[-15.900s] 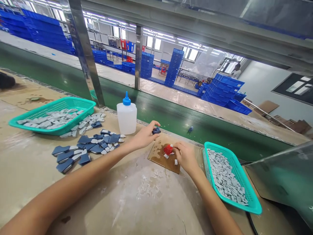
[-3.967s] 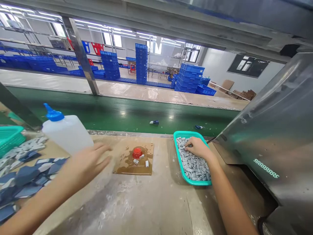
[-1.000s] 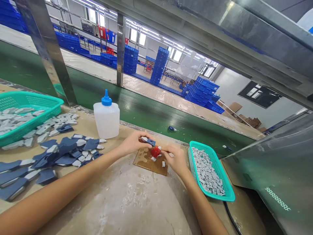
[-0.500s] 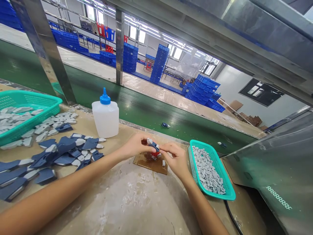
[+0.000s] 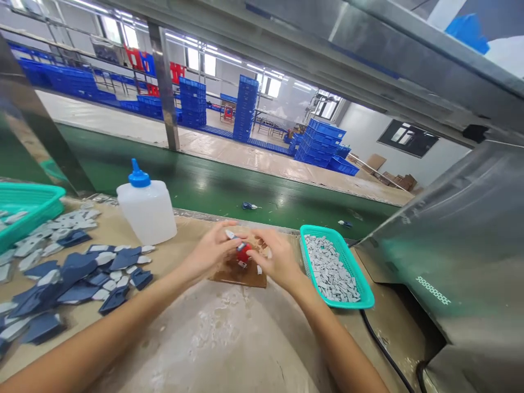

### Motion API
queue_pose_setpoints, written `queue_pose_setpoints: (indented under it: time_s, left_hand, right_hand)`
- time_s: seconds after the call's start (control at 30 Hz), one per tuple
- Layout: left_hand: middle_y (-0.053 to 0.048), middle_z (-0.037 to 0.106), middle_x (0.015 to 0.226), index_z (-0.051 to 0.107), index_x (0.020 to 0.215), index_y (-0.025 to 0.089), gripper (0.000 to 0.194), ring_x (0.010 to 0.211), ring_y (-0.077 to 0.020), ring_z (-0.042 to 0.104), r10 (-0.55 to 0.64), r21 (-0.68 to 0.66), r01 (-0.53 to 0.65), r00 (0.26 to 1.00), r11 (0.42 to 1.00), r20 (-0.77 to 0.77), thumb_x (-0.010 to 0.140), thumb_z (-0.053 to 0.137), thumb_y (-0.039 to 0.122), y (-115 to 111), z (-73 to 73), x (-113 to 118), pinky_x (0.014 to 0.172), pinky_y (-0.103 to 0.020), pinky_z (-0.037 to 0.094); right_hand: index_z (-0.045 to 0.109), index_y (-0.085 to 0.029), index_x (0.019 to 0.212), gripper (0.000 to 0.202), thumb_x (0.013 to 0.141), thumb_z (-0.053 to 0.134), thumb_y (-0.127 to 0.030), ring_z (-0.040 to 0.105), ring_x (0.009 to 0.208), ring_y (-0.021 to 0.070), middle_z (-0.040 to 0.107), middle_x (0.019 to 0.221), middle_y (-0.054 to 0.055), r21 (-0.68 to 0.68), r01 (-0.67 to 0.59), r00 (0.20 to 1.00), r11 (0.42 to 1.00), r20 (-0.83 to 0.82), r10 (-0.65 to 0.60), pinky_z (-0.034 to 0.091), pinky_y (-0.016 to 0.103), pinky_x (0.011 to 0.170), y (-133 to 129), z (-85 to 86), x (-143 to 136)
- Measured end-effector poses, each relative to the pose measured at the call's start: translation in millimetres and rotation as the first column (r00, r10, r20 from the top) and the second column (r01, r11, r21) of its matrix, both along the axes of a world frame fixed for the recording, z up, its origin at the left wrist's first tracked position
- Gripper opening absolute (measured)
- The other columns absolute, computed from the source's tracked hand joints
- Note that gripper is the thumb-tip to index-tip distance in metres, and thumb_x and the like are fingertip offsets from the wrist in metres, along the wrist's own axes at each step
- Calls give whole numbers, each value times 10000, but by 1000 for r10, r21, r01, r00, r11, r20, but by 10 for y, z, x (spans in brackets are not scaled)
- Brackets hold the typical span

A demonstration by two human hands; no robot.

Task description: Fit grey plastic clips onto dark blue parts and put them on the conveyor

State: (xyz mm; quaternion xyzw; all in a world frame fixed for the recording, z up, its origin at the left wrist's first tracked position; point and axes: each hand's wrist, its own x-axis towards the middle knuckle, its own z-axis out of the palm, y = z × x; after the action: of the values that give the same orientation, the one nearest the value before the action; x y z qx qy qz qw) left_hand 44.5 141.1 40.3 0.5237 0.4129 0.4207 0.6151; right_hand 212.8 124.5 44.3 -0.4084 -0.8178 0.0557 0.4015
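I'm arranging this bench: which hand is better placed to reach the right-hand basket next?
Likely the right hand: it is nearer the basket, while the left hand holds a blue piece.

Left of the tall crate stack [image 5: 246,109] stand a shorter stack [image 5: 192,103] and a steel post [image 5: 165,87]; right of it, wider blue crates [image 5: 319,143] and a dark window [image 5: 407,139].

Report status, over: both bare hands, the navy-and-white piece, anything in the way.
Left hand gripping navy-and-white piece; right hand close by, grip unclear. Red domed object near both, on flat brown board. No clear obstruction visible.
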Motion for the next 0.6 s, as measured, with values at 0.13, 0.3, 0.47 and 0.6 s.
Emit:
queue_pose_setpoints:
  time_s: [0.13, 0.3, 0.47, 0.6]
  left_hand:
    - [-94, 488, 1143, 271, 1230, 238, 564, 882, -206, 557, 255, 476, 122, 717, 871, -649, 706, 479, 228, 80, 20, -350, 794, -375, 439]
    - [-169, 553, 911, 557, 965, 98, 409, 788, -302, 586, 227, 197, 315, -58, 928, -972, 641, 336, -18, 65, 21, -522, 646, -385, 445]
    - [-214, 545, 955, 585, 936, 78, 393, 925, -338, 534, 269, 234, 371, -45, 899, -962, 638, 351, -24, 403, 20, -139, 689, -396, 436]
    - [-167, 361, 1310, 336, 1272, 194, 672, 1187, -292, 362, 353, 378, 396, 137, 837, -925, 636, 399, -14, 1007, -85, 165, 875, -394, 369]
  right_hand:
    - [529, -178, 1078, 334, 755, 532, -93, 565, 733, 144, 612, 896, 42, -250, 440, 871, 862, 352, -343, 430, 228, 645, 150, 156, 679]
    - [644, -140, 784, 308, 559, 579, 60, 578, 796, 218, 640, 821, 81, -327, 664, 689, 672, 617, -380, 382, 224, 596, 246, -26, 1402]
    - [638, -150, 666, 263, 546, 550, 67, 574, 713, 184, 633, 734, 55, -335, 650, 697, 682, 620, -360, 341, 210, 536, 321, -261, 1494]
    - [642, -148, 636, 271, 555, 513, 76, 576, 672, 183, 627, 694, 62, -318, 652, 702, 688, 597, -389, 334, 217, 524, 344, -290, 1501]
